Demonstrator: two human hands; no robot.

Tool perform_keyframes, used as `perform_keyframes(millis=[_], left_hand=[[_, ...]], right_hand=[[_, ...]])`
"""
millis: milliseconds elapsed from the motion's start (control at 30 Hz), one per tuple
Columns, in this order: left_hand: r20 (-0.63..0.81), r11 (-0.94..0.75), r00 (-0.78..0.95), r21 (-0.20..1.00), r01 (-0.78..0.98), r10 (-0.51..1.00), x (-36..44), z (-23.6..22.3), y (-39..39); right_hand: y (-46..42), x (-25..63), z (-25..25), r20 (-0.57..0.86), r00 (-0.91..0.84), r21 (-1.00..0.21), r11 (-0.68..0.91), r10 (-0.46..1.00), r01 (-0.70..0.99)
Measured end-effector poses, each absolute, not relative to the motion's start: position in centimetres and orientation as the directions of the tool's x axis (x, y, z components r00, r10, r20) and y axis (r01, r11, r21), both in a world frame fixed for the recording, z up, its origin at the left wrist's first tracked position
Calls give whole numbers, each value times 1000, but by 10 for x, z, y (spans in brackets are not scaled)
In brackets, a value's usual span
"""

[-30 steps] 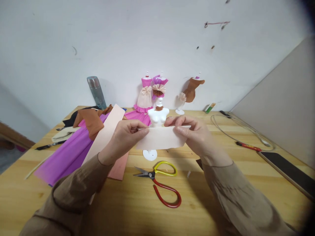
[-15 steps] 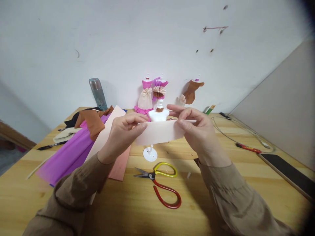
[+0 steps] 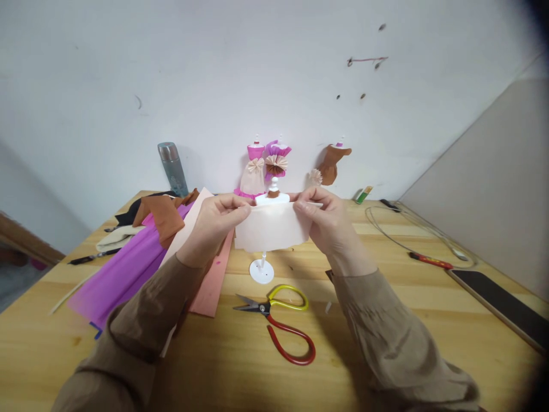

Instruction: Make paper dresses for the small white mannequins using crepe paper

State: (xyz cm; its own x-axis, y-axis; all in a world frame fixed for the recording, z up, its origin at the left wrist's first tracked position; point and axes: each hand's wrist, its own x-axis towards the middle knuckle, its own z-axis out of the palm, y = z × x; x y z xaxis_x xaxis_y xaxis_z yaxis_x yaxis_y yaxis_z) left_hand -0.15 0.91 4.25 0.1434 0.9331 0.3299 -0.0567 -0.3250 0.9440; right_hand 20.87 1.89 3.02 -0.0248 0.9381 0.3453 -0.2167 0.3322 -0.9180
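Observation:
A pale pink strip of crepe paper is stretched across the front of a small white dress form. My left hand pinches the strip's upper left edge between thumb and fingers. At the upper right edge, my right hand grips it the same way. The strip hides the form's torso; its shoulders, its neck with a brown band, and its round base still show. Scissors with one yellow and one red handle lie parted on the table below the base.
Crepe paper sheets, purple, brown and salmon, lie at left near a tilted flask. Dressed small forms stand by the wall. At right are a phone, a red cutter and a cable.
My right hand has moved left and its fingers have closed in on the strip. The strip now hangs more upright, close against the dress form's chest.

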Motion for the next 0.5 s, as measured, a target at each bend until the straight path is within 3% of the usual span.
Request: perform_keyframes(millis=[200,500], left_hand=[[331,-283,186,928,-242,925,-1,30,19],[341,-246,230,900,-360,911,1,22,30]], right_hand=[[20,208,29,330,30,-920,329,944,-213],[23,205,25,364,43,-906,365,930,-217]])
